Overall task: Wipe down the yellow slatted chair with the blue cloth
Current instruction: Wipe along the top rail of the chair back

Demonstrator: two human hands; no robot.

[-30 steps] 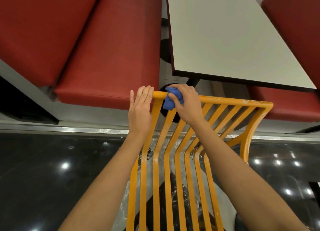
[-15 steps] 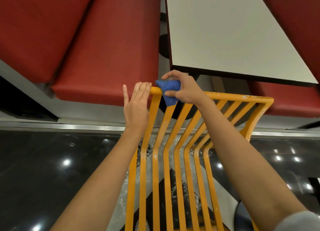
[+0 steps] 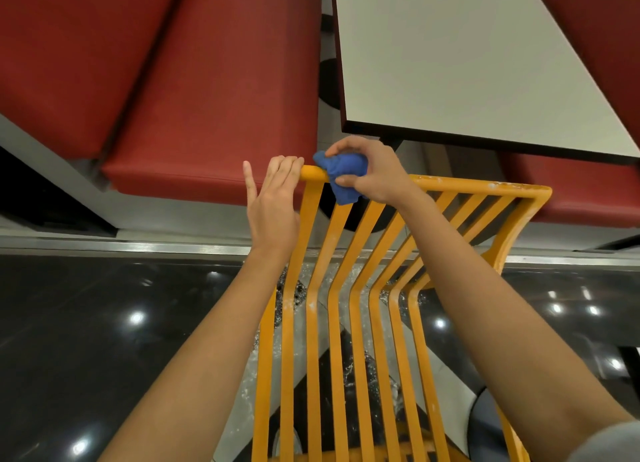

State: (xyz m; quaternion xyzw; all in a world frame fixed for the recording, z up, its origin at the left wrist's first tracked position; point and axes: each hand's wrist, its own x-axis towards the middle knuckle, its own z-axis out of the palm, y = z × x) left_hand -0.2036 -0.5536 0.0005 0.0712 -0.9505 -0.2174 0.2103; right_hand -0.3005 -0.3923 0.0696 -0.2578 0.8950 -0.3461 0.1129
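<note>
Visibly, white specks mark the yellow slatted chair (image 3: 360, 306).

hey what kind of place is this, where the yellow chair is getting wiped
Probably a fast-food restaurant or café dining area. Red padded booth seats flank a plain white table, a yellow slatted chair is drawn up at its end, and the floor is glossy dark tile.
</note>
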